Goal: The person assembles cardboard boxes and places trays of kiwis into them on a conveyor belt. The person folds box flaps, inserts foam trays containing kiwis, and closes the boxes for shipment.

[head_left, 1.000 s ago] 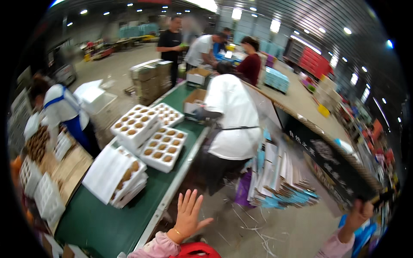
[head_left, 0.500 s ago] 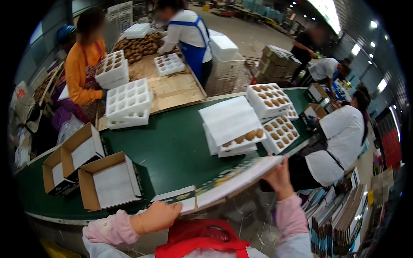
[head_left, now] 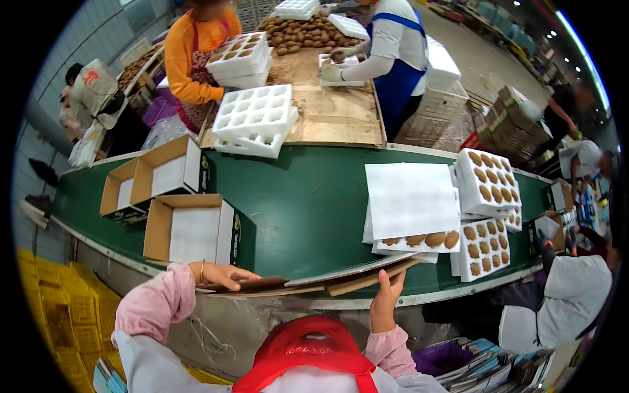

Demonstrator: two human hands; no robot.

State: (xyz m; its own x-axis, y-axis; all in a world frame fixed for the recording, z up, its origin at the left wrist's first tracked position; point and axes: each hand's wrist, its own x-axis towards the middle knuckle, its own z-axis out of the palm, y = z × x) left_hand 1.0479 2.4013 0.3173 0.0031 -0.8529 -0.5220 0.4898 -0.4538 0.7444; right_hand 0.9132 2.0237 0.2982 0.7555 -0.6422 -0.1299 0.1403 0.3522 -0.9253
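Note:
A flattened cardboard carton (head_left: 308,289), brown inside with a pale outer face, lies along the near edge of the green conveyor belt. My left hand (head_left: 226,276) is closed on its left end, fingers over a brown flap. My right hand (head_left: 386,301) grips its right end, where another brown flap (head_left: 373,274) is bent up. To the left on the belt stands an open brown box (head_left: 155,229) with a white sheet inside. Behind it is a second open box (head_left: 194,157), beside a smaller open box part (head_left: 111,190).
White trays of brown oval fruit (head_left: 485,252) stand stacked at the right, one stack covered by a white foam sheet (head_left: 413,200). Empty white trays (head_left: 252,111) overhang the belt's far edge. Two co-workers stand at a wooden sorting table (head_left: 327,118). Yellow crates (head_left: 72,314) are at lower left.
My view has swung left. The carton's printed face has tipped away, and its brown flaps now show. Both hands remain on it; the right hand has come lower and closer to the left.

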